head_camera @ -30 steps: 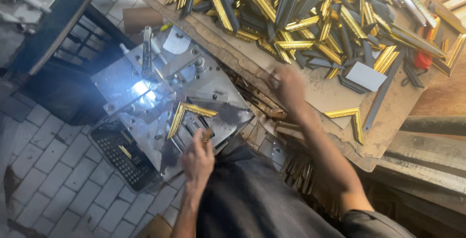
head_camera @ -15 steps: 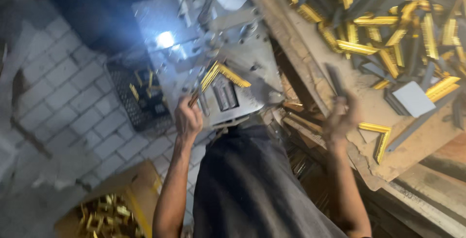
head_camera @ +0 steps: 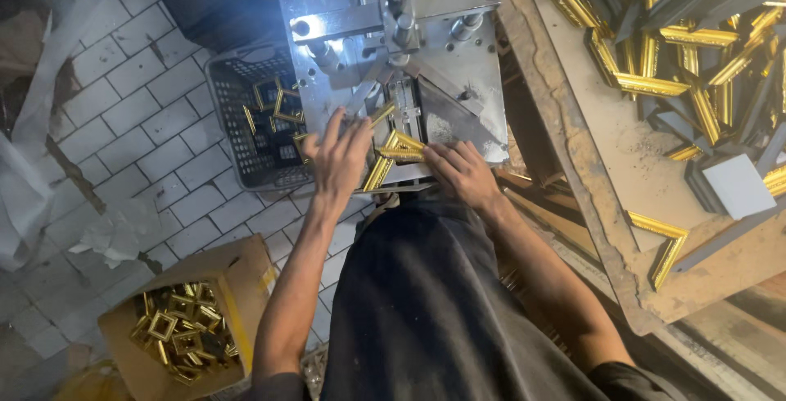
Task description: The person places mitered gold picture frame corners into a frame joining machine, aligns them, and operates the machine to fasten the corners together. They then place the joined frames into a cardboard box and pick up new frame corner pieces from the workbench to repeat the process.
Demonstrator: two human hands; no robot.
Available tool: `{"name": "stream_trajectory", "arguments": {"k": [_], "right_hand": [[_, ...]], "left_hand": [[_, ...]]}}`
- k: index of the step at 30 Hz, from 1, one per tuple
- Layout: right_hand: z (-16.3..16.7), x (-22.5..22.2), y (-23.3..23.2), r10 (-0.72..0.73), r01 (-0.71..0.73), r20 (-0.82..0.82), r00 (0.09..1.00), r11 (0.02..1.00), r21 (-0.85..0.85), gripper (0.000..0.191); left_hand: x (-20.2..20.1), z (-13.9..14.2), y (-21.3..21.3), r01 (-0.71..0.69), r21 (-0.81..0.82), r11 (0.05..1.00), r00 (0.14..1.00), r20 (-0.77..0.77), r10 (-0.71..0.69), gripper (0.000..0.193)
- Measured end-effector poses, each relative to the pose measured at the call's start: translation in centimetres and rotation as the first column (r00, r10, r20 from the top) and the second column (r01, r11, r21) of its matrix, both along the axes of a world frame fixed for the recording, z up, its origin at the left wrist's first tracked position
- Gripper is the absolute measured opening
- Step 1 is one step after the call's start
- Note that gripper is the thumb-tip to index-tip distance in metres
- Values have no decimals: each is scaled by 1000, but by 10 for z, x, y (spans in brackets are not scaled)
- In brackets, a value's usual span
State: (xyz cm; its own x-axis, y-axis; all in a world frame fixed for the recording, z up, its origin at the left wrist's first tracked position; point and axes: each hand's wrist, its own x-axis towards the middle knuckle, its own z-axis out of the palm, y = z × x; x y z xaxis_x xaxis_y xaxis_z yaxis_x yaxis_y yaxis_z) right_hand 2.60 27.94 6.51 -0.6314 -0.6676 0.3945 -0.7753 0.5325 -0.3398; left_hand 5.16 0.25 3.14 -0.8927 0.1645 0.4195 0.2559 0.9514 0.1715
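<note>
I stand at a metal frame-joining machine (head_camera: 458, 82) with a bright lamp glare on its left side. Two short gold moulding pieces (head_camera: 399, 149) lie on its table and meet in a corner at the fence. My left hand (head_camera: 340, 155) rests on the left gold piece, fingers spread, pressing it against the fence. From the right, my right hand (head_camera: 463, 172) holds the other piece, fingertips on its gold face. The hands are a few centimetres apart. My dark apron fills the lower middle of the view.
A grey plastic basket (head_camera: 237, 135) with gold corner pieces stands on the tiled floor left of the machine. A cardboard box (head_camera: 237, 278) of small joined gold frames is at lower left. The wooden bench (head_camera: 589, 164) at right carries a heap of gold mouldings (head_camera: 688, 49).
My right hand has come off the bench at the right and onto the machine table. My left hand has moved up onto the gold pieces. The view has swung left and closer.
</note>
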Motion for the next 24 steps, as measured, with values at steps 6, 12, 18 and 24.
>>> {"name": "stream_trajectory", "arguments": {"k": [6, 12, 18, 24], "right_hand": [[6, -1, 22, -324, 325, 68, 944, 946, -8, 33], [2, -40, -2, -456, 475, -251, 854, 880, 17, 22], [-22, -79, -27, -411, 420, 96, 907, 899, -121, 23], [-23, -71, -22, -429, 442, 121, 895, 888, -125, 25]], "left_hand": [[-15, 1, 13, -100, -94, 991, 989, 101, 109, 38], [-43, 6, 11, -142, 261, 955, 989, 69, 128, 34], [-48, 4, 11, -132, 312, 941, 990, -7, 141, 33], [-48, 8, 9, -103, 328, 939, 994, 68, 85, 27]]}}
